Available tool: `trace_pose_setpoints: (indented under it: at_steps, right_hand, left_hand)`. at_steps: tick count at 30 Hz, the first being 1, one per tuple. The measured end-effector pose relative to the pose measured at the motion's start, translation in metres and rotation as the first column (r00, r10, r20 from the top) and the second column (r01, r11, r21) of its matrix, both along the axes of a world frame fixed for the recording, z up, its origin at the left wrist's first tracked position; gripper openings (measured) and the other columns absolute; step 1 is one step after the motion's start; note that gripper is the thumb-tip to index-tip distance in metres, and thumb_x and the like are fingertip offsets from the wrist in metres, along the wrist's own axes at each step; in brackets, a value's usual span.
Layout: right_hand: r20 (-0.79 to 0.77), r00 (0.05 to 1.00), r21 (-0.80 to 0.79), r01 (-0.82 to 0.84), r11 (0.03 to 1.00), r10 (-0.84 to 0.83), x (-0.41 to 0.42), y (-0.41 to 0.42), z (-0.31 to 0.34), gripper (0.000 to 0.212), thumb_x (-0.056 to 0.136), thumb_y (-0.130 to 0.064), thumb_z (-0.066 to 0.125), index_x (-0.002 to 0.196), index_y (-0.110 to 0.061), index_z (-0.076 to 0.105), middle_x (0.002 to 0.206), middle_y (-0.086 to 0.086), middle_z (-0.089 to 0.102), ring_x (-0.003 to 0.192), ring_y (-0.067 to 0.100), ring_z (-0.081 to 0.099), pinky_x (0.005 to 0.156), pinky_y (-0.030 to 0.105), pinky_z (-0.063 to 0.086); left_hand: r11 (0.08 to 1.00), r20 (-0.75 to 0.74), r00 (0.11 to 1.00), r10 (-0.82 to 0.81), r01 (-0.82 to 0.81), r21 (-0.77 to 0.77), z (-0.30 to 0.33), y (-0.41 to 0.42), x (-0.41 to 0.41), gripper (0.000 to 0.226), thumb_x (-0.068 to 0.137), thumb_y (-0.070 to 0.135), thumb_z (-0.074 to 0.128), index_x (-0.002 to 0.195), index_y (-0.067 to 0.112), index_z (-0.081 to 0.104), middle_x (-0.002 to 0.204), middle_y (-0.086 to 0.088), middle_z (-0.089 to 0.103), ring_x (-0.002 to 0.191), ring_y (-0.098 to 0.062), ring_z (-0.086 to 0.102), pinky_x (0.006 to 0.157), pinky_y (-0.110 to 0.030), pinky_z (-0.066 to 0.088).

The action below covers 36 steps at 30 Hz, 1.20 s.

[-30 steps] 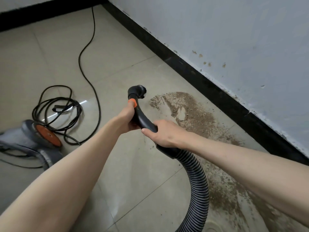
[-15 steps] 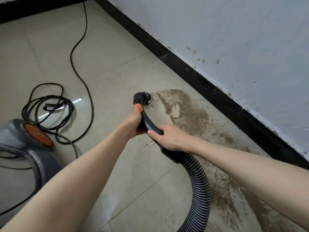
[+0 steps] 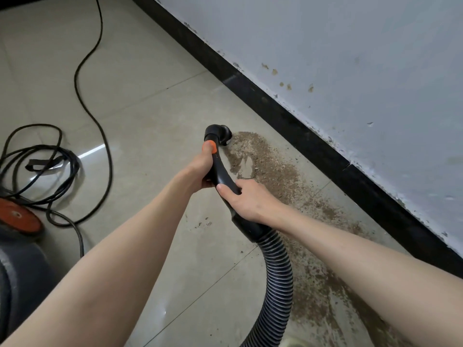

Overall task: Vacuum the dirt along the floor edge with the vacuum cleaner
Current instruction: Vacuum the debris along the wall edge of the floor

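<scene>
- My left hand (image 3: 200,169) was curled round the upper part of the black vacuum handle (image 3: 220,171), with the thumb lying up against the orange button (image 3: 210,147).
- My right hand (image 3: 246,201) gripped the same handle lower down, fingers wrapped over it just above the collar where the ribbed hose (image 3: 275,279) began.
- The hose curved down from the handle and ran off the near edge of the view.
- The nozzle (image 3: 220,134) at the handle's far end pointed down at the floor (image 3: 150,101), touching or just beside the far tip of the dirt (image 3: 265,161); I could not tell whether it was actually in contact.
- The dirt lay as a brown, crumbly band on the pale tiles, running alongside the black skirting (image 3: 288,116) at the foot of the wall (image 3: 350,46), and smeared thinner toward the near right part of the floor.
- A bare patch showed inside the band just right of the handle.
- The vacuum body (image 3: 17,271), grey with an orange disc (image 3: 17,216), stood at the left edge of the floor.
- Its black power cable (image 3: 82,71) lay in loose coils beside the body and trailed off toward the far edge.
</scene>
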State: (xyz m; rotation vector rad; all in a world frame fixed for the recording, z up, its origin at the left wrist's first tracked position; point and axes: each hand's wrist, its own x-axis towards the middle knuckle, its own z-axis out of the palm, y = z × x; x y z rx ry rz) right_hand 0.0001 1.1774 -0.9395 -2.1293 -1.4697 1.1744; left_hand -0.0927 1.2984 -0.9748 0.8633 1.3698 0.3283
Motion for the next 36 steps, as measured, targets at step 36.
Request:
trace_pose_setpoints:
  at_steps: [36]
  right_hand:
    - [-0.036,0.985,0.068,0.170,0.983,-0.167,0.058,0.057,0.000,0.045,0.093,-0.060,0.045,0.068,-0.022,0.045,0.070,0.000,0.055,0.064,0.022,0.056,0.053,0.031,0.036]
  left_hand:
    - [0.996,0.133,0.991,0.009,-0.021,0.084,0.011,0.043,0.082,0.048,0.094,0.055,0.045,0.104,0.008,0.050,0.083,-0.004,0.050,0.066,-0.015,0.052,0.055,-0.024,0.048]
